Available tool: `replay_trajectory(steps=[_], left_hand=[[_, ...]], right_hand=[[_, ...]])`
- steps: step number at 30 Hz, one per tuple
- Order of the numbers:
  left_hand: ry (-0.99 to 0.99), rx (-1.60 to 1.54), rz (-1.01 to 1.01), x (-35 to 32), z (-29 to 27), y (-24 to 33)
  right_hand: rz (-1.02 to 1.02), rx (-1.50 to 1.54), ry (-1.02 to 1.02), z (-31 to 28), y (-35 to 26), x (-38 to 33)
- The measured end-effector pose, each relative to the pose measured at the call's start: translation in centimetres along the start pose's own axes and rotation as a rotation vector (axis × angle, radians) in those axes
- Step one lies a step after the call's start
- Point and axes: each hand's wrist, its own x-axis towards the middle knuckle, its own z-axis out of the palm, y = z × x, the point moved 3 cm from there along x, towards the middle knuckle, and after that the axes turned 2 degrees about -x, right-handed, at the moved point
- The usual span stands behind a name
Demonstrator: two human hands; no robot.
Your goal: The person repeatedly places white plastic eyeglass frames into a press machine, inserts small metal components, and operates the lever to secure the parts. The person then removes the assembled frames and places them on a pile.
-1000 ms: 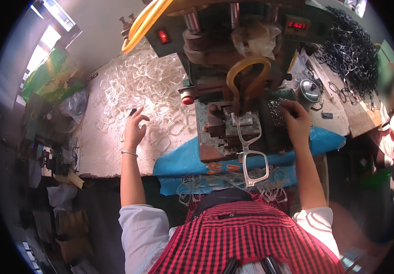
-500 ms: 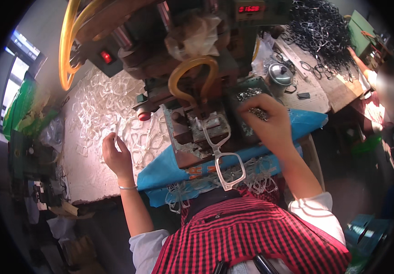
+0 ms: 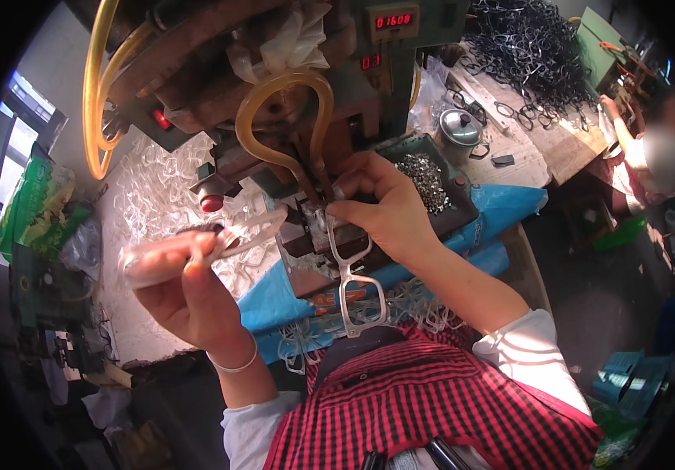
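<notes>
A clear eyeglass frame [image 3: 348, 274] hangs from the press fixture [image 3: 318, 223], its lower rim out over the front edge. My right hand [image 3: 391, 210] is at the fixture, thumb and forefinger pinched by the frame's upper end. Whatever lies between those fingertips is too small or hidden to make out. Off to the left, my left hand [image 3: 189, 301] is closed on another clear eyeglass frame [image 3: 255, 231], blurred by motion, above the pile of clear frames [image 3: 157, 180]. Right of the fixture sits a dark tray [image 3: 463, 207] of small shiny metal parts [image 3: 424, 178].
A yellow hose [image 3: 247, 117] loops down in front of the press. A red button [image 3: 211, 204] juts out at its left. Blue sheeting [image 3: 502, 205] and more clear frames [image 3: 431, 309] lie along the front. Behind right are a lidded pot [image 3: 460, 128], heaped black frames [image 3: 533, 55] and another person [image 3: 627, 145].
My right hand has moved left from above the parts tray to the fixture. My left hand has risen from the pile and now holds a clear eyeglass frame. The whole view has shifted slightly.
</notes>
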Motion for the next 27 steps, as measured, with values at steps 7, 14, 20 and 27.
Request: replay_trajectory(steps=[7, 14, 20, 27], left_hand=[[0.05, 0.018, -0.002, 0.8, 1.3, -0.9], [-0.68, 0.628, 0.442, -4.1, 5.5, -0.5], [-0.736, 0.57, 0.555, -5.3, 6.2, -2.5], [-0.528, 0.572, 0.198, -8.6, 5.5, -0.7]], right_hand=[[-0.084, 0.023, 0.056, 1.2, -0.6, -1.3], [-0.461, -1.226, 0.319, -8.8, 3.3, -0.6], [-0.477, -1.259, 0.369, -11.9, 6.2, -0.9], [-0.508, -1.216, 0.385, -10.6, 5.6, -0.2]])
